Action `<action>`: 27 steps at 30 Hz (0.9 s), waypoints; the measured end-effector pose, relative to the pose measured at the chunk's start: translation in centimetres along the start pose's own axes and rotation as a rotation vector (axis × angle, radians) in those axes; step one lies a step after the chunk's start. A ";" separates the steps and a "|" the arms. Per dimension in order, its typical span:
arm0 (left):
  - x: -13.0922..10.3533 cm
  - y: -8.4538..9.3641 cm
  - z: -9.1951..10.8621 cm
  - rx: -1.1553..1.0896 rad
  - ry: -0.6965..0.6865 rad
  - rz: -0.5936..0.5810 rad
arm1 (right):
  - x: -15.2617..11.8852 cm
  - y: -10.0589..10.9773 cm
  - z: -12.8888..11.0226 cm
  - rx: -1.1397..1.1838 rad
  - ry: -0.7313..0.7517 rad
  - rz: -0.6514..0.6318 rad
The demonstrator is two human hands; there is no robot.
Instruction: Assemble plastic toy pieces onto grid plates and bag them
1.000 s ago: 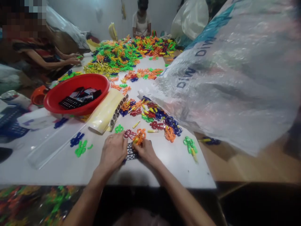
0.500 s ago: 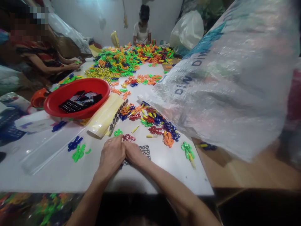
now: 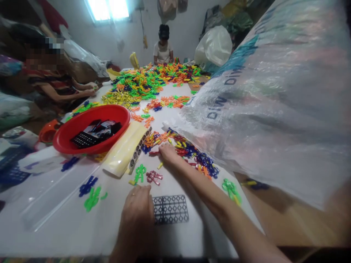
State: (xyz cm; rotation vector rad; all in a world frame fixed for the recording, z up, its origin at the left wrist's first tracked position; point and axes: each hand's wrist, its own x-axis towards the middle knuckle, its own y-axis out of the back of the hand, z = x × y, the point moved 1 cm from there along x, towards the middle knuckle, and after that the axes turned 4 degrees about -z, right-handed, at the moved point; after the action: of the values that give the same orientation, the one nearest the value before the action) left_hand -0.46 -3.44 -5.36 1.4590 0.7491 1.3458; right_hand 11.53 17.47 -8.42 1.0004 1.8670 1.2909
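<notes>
My left hand [image 3: 139,206] rests on the white table, fingers curled and pressed together, against the left edge of a flat black plastic grid of small rings [image 3: 171,209]. Its fingertips are partly hidden; a small yellow piece [image 3: 132,182] lies just beyond them. Ahead of them are a green plastic figure [image 3: 140,172] and a dark red plastic figure [image 3: 154,177]. My right hand [image 3: 168,153] reaches forward into the near pile of coloured figures [image 3: 204,162], beside a red piece [image 3: 155,153]. Its fingertips are hidden from view.
Left stands a red basin [image 3: 59,140] with black grids inside. Beside it lies a pale yellow sticker sheet [image 3: 122,153]. A large plastic sack [image 3: 268,120] fills the right side. A big heap of coloured figures [image 3: 142,82] covers the far table, where two people sit.
My hands were together over the grid; my right hand has moved forward to the pile, exposing the grid. My left hand stays near the grid. The view has tilted up.
</notes>
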 end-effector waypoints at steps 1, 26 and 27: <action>0.0 0.0 0.0 -0.002 0.006 -0.003 | -0.6 -0.2 0.2 -0.002 0.033 -0.032; 2.1 1.2 0.1 0.039 0.139 -0.078 | -19.3 -3.4 0.9 -0.166 0.348 0.128; 2.2 1.6 0.1 0.041 0.122 -0.089 | -19.1 -3.5 0.5 -0.133 0.237 0.121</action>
State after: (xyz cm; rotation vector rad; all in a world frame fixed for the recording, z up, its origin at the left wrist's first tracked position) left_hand -0.18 -1.99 -3.11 1.3684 0.9151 1.3676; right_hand 20.69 0.46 -10.19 0.9354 1.8871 1.6441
